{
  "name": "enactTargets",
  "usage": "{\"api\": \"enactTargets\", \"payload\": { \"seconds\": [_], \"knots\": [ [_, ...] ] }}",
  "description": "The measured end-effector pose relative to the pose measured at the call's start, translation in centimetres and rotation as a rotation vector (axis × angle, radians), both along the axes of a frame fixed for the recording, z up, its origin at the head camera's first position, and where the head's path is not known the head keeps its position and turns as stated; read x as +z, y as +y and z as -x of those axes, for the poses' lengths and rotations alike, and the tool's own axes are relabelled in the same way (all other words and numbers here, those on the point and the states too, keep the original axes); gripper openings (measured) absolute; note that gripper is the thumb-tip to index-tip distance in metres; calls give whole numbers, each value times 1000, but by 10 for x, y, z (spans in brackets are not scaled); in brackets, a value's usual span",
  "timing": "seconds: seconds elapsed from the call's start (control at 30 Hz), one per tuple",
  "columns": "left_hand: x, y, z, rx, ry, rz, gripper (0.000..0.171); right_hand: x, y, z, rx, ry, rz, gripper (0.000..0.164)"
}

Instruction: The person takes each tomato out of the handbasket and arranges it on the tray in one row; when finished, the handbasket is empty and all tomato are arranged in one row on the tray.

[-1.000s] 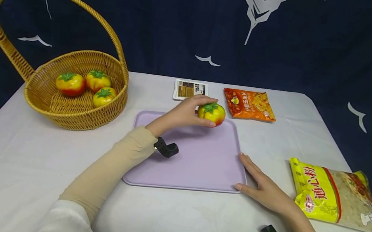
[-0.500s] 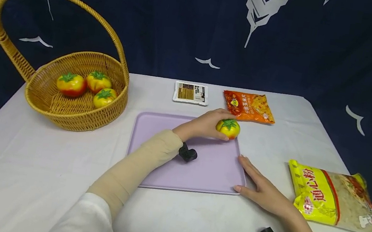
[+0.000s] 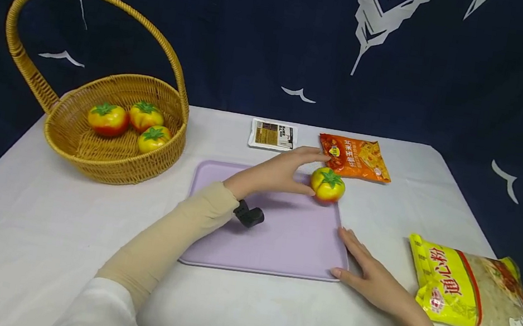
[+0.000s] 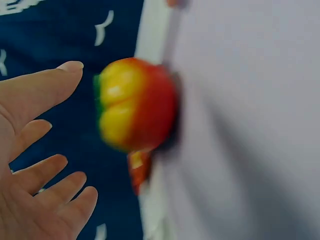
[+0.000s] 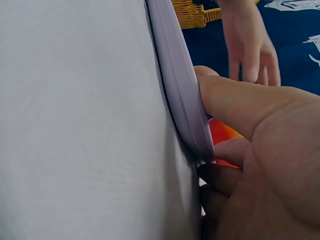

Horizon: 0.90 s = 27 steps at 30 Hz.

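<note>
A yellow-red tomato [image 3: 327, 187] with a green leafy top sits on the far right corner of the lilac tray [image 3: 275, 244]. Just left of it is my left hand [image 3: 277, 175], thumb and fingers spread apart. The left wrist view shows a gap between that thumb [image 4: 55, 85] and the tomato, with nothing held. My right hand [image 3: 378, 282] rests against the tray's right edge, its fingers fairly straight and its thumb near the front corner. In the right wrist view the thumb touches the tray's rim [image 5: 180, 85].
A wicker basket [image 3: 109, 163] with a tall handle stands at the left, holding three similar tomatoes [image 3: 108, 119]. Behind the tray lie a small white packet [image 3: 273, 135] and an orange snack bag [image 3: 358, 158]. A large yellow pasta bag [image 3: 480, 294] lies at the right.
My left hand carried the tomato rightward to the tray's far right corner, let go of it, and drew back slightly left with fingers spread. My right hand stays at the tray edge.
</note>
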<state>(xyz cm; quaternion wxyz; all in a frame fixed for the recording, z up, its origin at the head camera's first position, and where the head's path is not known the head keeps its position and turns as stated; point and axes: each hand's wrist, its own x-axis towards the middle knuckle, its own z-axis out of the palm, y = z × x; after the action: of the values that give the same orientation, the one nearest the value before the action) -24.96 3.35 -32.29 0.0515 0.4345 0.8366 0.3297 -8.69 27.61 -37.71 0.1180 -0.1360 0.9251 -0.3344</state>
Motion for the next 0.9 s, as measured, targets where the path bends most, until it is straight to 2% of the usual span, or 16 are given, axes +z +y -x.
{"api": "enactTargets", "payload": {
  "seconds": [0.1,0.27,0.37,0.43,0.53,0.67,0.8,0.9],
  "knots": [
    [20,-28,-7,19,46,-35,69,-1,-1,-2,-18,-8,-12,80],
    [50,-92,-16,94,112,-191,63,-2,-4,-3,-33,-9,-15,82],
    [61,-137,-20,205,118,-268,59,-1,-6,-4,-37,-7,-9,82],
    [65,-169,-21,302,76,-297,59,0,-7,-4,-39,-6,-4,82],
    [64,-214,-24,447,-44,-315,59,2,-8,-4,-47,-5,0,83],
    [47,-258,-27,588,-194,-298,62,3,-8,-5,-52,-12,5,83],
    [28,-279,-28,658,-286,-242,65,0,-8,-7,-51,-8,29,82],
    [21,-282,-25,645,-327,-207,65,-2,-8,-8,-60,-10,37,81]
  ]
}}
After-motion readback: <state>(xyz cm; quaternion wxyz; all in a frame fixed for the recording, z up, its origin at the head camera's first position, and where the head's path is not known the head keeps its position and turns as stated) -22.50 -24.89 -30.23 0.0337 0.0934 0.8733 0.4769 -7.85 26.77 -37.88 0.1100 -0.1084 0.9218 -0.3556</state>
